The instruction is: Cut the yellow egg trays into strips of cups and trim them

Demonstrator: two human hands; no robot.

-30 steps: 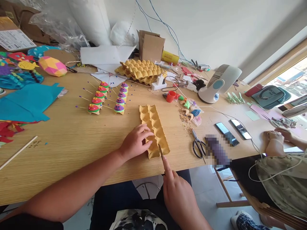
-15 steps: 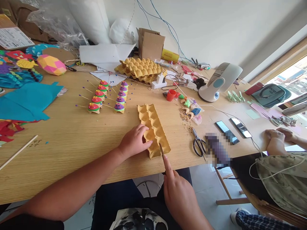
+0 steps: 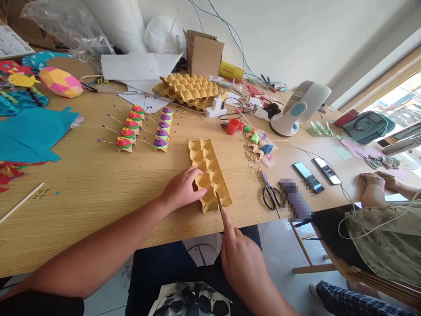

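Note:
A two-row strip of yellow pulp egg tray (image 3: pixel 215 163) lies cups up near the table's front edge. My left hand (image 3: pixel 180 189) grips its left side, thumb in a near cup and fingers over the edge. In my right hand (image 3: pixel 242 256) is a knife (image 3: pixel 219 202), its handle mostly hidden by the fist and the index finger stretched along it. The blade points away from me, its tip on the ridge between the two nearest cups.
Painted egg-cup caterpillars, red-green (image 3: pixel 127 131) and purple (image 3: pixel 162 130), stand left of centre, with thin sticks jutting out. Stacked egg trays (image 3: pixel 190 87) lie behind. Scissors (image 3: pixel 270 193), phones (image 3: pixel 309 177) and a fan (image 3: pixel 296 109) are on the right, where another person's hands (image 3: pixel 375 182) rest.
The whole view has shifted a little, so things appear slightly further left and up. Both hands, the knife and the egg tray strip keep nearly the same places relative to each other.

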